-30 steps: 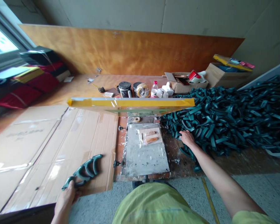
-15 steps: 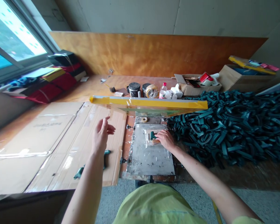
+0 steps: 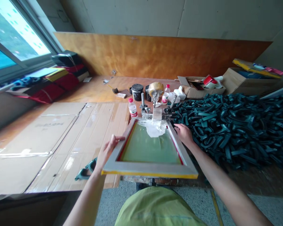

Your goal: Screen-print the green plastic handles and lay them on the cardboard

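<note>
A screen printing frame (image 3: 143, 167) with grey rails and a green mesh lies low over the work plate. My left hand (image 3: 107, 150) is closed at its left rail, fingers resting across the edge. My right hand (image 3: 184, 133) is just outside the right rail, fingers loosely apart, holding nothing I can see. White ink (image 3: 155, 128) is spread at the far end of the mesh, where a pale squeegee (image 3: 157, 114) stands upright. The plate and the small green part on it are hidden beneath the frame. Dark green plastic parts (image 3: 86, 170) lie on cardboard beside my left forearm.
A large heap of dark green plastic parts (image 3: 226, 128) covers the right side. Flattened cardboard (image 3: 54, 135) spreads on the left. Behind the frame stand a red-capped bottle (image 3: 132, 108), a black ink tub (image 3: 137, 91), a tape roll (image 3: 155, 89) and an open carton (image 3: 198, 89).
The frame has swung down from its raised position to cover the plate. My right hand has left the green part and moved up and right; my left hand has come down to the rail.
</note>
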A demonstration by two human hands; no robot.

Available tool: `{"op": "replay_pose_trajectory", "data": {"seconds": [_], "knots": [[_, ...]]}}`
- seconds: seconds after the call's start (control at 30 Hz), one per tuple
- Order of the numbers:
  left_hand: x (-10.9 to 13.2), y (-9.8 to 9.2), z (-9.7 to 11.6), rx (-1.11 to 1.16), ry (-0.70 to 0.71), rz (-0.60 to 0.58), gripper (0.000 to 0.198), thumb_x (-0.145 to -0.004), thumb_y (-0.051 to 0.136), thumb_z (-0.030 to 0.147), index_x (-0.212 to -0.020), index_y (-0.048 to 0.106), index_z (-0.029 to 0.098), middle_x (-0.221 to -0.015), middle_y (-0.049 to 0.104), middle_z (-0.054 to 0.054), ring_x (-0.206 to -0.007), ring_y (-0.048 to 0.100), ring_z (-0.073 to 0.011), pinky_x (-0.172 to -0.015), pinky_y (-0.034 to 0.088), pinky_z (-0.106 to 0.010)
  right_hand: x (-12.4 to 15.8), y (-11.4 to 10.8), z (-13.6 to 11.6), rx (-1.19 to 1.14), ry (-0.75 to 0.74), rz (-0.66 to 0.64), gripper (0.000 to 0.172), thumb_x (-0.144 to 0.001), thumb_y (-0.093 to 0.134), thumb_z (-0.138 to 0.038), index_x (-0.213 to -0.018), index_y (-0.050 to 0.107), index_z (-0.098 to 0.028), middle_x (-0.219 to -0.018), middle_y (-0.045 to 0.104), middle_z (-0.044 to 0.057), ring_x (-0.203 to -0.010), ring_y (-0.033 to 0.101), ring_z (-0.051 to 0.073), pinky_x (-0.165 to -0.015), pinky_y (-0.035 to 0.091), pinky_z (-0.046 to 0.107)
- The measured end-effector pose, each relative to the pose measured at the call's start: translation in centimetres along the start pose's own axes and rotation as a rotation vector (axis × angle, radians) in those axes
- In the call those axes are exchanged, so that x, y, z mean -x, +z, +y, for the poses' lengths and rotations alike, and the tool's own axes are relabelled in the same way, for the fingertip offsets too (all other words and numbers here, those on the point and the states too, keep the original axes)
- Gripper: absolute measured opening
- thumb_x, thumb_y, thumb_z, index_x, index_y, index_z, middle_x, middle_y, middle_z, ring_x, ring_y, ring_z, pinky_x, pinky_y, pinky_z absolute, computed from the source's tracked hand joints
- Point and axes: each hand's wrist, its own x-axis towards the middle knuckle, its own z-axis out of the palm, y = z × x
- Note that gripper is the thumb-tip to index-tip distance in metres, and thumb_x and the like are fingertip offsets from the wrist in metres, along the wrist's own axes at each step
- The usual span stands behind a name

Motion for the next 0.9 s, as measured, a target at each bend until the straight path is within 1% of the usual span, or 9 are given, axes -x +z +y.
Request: {"op": "replay_pose_trajectory", "data": {"seconds": [0.07, 0.13, 0.2, 0.3, 0.43, 0.6, 0.73, 0.83, 0.9], "knots": [[1.3, -0.4, -3.1, -0.015, -0.158, -0.069, 0.069, -0.07, 0.067, 0.067, -0.119, 0.067, 0.018, -0.08, 0.072, -0.003, -0.066, 0.064, -0.018, -0.055, 0.045, -0.025, -2.2, -1.1, -0.2, -0.051, 0.034, 0.126, 0.037, -0.093, 0.048, -0.024, -0.13, 0.056, -0.023, -0.123, 0.061, 0.01, -0.112, 0.057, 0.026, -0.096, 0.047, 0.042], [1.7, -0.4, -6.2, -0.007, -0.21, -0.085, 0.086, -0.066, 0.073, 0.063, -0.138, 0.053, 0.019, -0.082, 0.072, -0.003, -0.068, 0.064, -0.0181, -0.057, 0.046, -0.024, -4.6, -1.4, -1.9, -0.074, -0.031, 0.162, 0.047, -0.087, 0.061, -0.022, -0.133, 0.052, -0.019, -0.133, 0.053, 0.013, -0.12, 0.051, 0.027, -0.101, 0.044, 0.041], [1.4, -0.1, -8.8, -0.02, -0.208, -0.058, 0.097, -0.066, 0.074, 0.061, -0.146, 0.042, 0.018, -0.078, 0.071, -0.002, -0.067, 0.064, -0.0177, -0.059, 0.047, -0.025, -6.7, -1.1, -4.1, -0.018, -0.102, 0.079, 0.051, -0.08, 0.068, -0.018, -0.129, 0.053, -0.016, -0.131, 0.053, 0.016, -0.121, 0.05, 0.028, -0.099, 0.045, 0.04], [0.5, 0.1, -11.4, -0.027, -0.21, -0.049, 0.097, -0.067, 0.073, 0.061, -0.147, 0.041, 0.017, -0.079, 0.071, -0.002, -0.07, 0.066, -0.019, -0.063, 0.05, -0.026, -8.0, 0.2, -6.6, 0.1, -0.096, -0.138, 0.031, -0.08, 0.068, -0.018, -0.111, 0.062, -0.018, -0.107, 0.065, 0.011, -0.103, 0.06, 0.025, -0.084, 0.049, 0.033], [0.0, -0.2, -12.4, 0.016, -0.233, -0.092, 0.09, -0.068, 0.072, 0.061, -0.142, 0.047, 0.018, -0.086, 0.073, -0.004, -0.076, 0.068, -0.0207, -0.066, 0.052, -0.027, -5.7, 1.6, -7.7, 0.168, -0.115, -0.25, 0.01, -0.083, 0.063, -0.021, -0.093, 0.066, -0.019, -0.088, 0.07, 0.008, -0.086, 0.063, 0.021, -0.073, 0.047, 0.028], [0.1, -0.3, -12.5, 0.022, -0.232, -0.08, 0.086, -0.068, 0.073, 0.061, -0.139, 0.05, 0.017, -0.082, 0.072, -0.003, -0.074, 0.068, -0.0206, -0.065, 0.052, -0.027, -1.0, 0.8, -6.9, 0.082, -0.454, -0.292, 0.024, -0.078, 0.052, -0.001, -0.089, 0.066, -0.017, -0.09, 0.069, 0.007, -0.089, 0.06, 0.02, -0.074, 0.044, 0.028], [0.2, -0.2, -12.4, 0.031, -0.223, -0.081, 0.083, -0.069, 0.072, 0.059, -0.138, 0.052, 0.017, -0.086, 0.073, -0.005, -0.076, 0.069, -0.0211, -0.067, 0.054, -0.029, -1.4, -0.7, -6.1, -0.023, -0.535, -0.357, 0.017, -0.076, 0.059, -0.004, -0.08, 0.065, -0.019, -0.082, 0.067, 0.003, -0.081, 0.059, 0.018, -0.07, 0.042, 0.027], [0.3, -0.2, -12.3, 0.041, -0.21, -0.094, 0.079, -0.072, 0.071, 0.058, -0.137, 0.052, 0.017, -0.091, 0.074, -0.006, -0.077, 0.069, -0.0207, -0.068, 0.054, -0.028, -2.4, 0.0, -6.5, -0.047, -0.426, -0.238, 0.012, -0.08, 0.06, -0.009, -0.078, 0.065, -0.019, -0.081, 0.066, 0.004, -0.081, 0.057, 0.019, -0.07, 0.042, 0.028], [0.3, -0.2, -12.3, 0.04, -0.211, -0.093, 0.078, -0.073, 0.07, 0.057, -0.137, 0.051, 0.017, -0.089, 0.074, -0.006, -0.074, 0.069, -0.0196, -0.065, 0.053, -0.027, -1.9, 1.2, -6.9, -0.036, -0.387, -0.133, 0.016, -0.081, 0.056, -0.004, -0.083, 0.066, -0.017, -0.086, 0.066, 0.007, -0.088, 0.057, 0.021, -0.075, 0.044, 0.031]]}}
